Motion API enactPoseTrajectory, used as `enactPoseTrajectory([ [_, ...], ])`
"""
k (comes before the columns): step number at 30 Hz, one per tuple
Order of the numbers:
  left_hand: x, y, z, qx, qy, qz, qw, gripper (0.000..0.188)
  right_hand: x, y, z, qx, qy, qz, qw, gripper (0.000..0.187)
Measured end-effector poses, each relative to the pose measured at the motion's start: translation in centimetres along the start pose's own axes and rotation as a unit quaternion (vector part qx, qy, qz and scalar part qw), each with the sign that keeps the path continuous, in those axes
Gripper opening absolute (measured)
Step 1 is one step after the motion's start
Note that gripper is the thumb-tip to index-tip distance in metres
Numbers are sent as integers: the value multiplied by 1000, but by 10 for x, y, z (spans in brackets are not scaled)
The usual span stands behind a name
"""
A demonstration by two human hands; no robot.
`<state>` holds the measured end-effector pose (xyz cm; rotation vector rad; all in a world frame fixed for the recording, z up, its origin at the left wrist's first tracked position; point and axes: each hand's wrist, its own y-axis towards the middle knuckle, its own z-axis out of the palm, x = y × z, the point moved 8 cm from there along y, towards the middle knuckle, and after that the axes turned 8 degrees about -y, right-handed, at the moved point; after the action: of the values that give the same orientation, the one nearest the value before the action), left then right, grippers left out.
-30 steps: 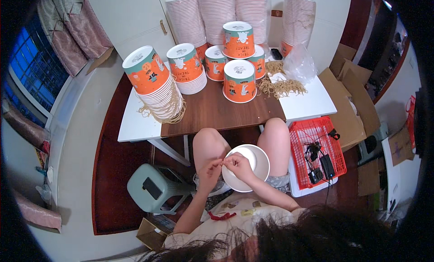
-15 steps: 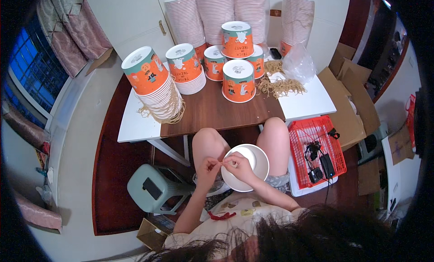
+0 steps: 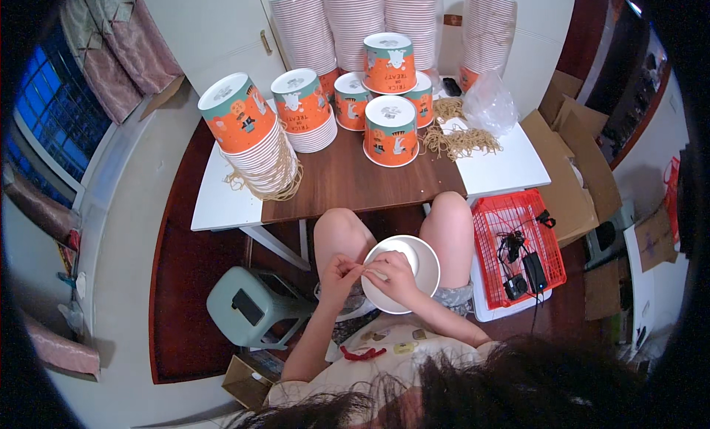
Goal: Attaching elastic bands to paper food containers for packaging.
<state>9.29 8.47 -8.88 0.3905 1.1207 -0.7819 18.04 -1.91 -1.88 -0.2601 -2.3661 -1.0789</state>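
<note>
Meeting at white bucket point(image 3: 429, 270) | left hand point(image 3: 340, 278), right hand point(image 3: 394, 272) | fingers point(image 3: 379, 267) shifted slightly

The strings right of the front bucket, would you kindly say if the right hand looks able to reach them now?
Probably yes: the way over the right knee looks free and the strings lie in the open, though the right hand might need a forward lean.

- Soft, even indoor light across the bench point(image 3: 355, 185), mid-frame!
- Upper left, the window point(image 3: 44, 126) glows deep blue, its lines bending with the fisheye.
- Gentle grey shading inside the white tub point(image 3: 429, 270), lower centre.
- Hair point(image 3: 488, 384) at bottom: dark, soft-edged.
- Black corners all round!
</note>
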Motion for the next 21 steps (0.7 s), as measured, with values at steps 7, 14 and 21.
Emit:
enactPoseTrajectory([
  [7,2,1,-2,11,27,-7,1000,18,5,3,-1,3,-44,-23,999,13],
  [14,-2,0,10,99,6,-5,995,24,-19,-1,5,24,95,88,991,7],
  [21,-11,3,14,102,173,82,976,19,-24,-3,12,66,152,105,981,7],
])
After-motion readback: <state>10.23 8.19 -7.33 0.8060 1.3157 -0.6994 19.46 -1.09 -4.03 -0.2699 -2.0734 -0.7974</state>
